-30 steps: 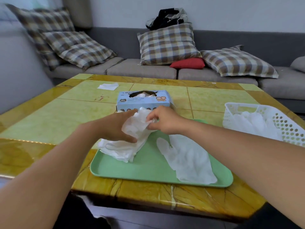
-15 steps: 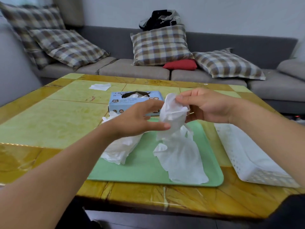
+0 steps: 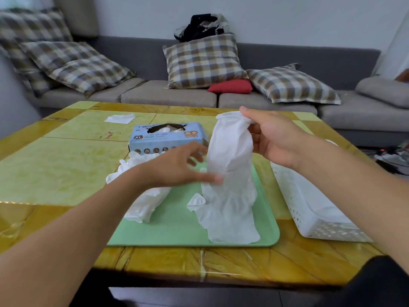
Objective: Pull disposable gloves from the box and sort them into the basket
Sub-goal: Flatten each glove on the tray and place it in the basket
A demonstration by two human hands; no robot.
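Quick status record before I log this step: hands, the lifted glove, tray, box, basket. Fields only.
right hand: pinches the cuff of the lifted glove, holding it up over the tray
left hand: fingers spread, thumb touching the lifted glove's lower part
tray: green; holds a crumpled glove pile at its left and a flat glove under the lifted one
glove box: blue, marked XL, opening on top, behind the tray
basket: white, perforated, right of the tray; contents mostly hidden by the right arm

White glove (image 3: 230, 151) hangs upright over green tray (image 3: 177, 227).
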